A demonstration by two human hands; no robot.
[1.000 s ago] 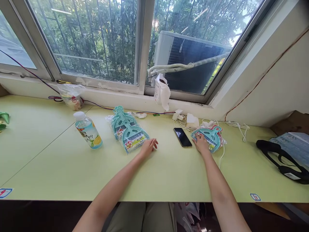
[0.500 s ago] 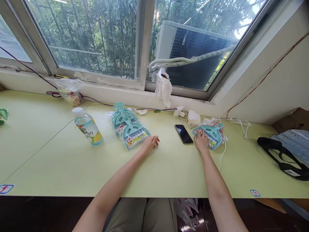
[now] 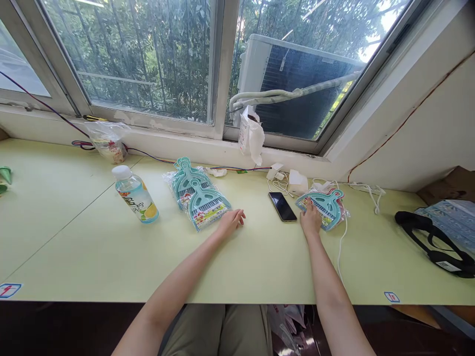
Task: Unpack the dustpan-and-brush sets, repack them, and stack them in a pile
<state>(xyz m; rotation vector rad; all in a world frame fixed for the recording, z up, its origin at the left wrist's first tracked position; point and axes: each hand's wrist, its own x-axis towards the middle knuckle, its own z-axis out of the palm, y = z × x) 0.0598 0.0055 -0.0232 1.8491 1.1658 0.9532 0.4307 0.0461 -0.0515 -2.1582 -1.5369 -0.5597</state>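
My left hand [image 3: 230, 221] rests on its side on the table, fingers loosely apart and nothing in them. It lies at the right edge of a pile of teal dustpan-and-brush sets [image 3: 203, 200] in clear plastic. Farther right, my right hand [image 3: 310, 217] lies palm down with its fingers spread on the left part of another pile of packaged sets [image 3: 328, 206], teal with some red beneath. A black phone [image 3: 282, 206] lies flat between the hands, close to the right one.
A drink bottle [image 3: 136, 194] stands left of the left pile. White chargers and cables [image 3: 298, 182] lie behind the phone. A black strap [image 3: 432, 242] is at the far right. A plastic bag [image 3: 109, 143] and a torn white packet [image 3: 251, 135] are by the window.
My right hand has shifted very slightly on the packaged sets, and its forearm has moved a little to the left. My left hand has barely moved.
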